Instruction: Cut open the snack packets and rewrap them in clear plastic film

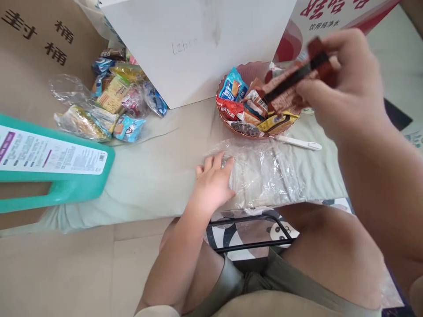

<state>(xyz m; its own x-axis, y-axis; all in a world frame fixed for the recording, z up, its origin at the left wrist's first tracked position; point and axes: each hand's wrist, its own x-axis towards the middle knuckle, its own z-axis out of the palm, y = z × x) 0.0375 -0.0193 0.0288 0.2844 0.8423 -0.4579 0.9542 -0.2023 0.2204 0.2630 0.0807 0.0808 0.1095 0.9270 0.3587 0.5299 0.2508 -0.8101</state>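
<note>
Pinching a blurred, seemingly brown-red snack packet (294,81), right hand (346,88); left hand (213,182) flat on clear bag (267,171).

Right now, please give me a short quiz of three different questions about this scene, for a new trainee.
1. True or false: the left hand rests flat on the clear plastic bag.
2. What does the right hand hold? A) a white stick B) a brown snack packet C) a green bottle
3. Fill in: the white stick lies just in front of the ____ of snacks.

Key:
1. True.
2. B. It is held above the bowl.
3. Bowl.
</note>
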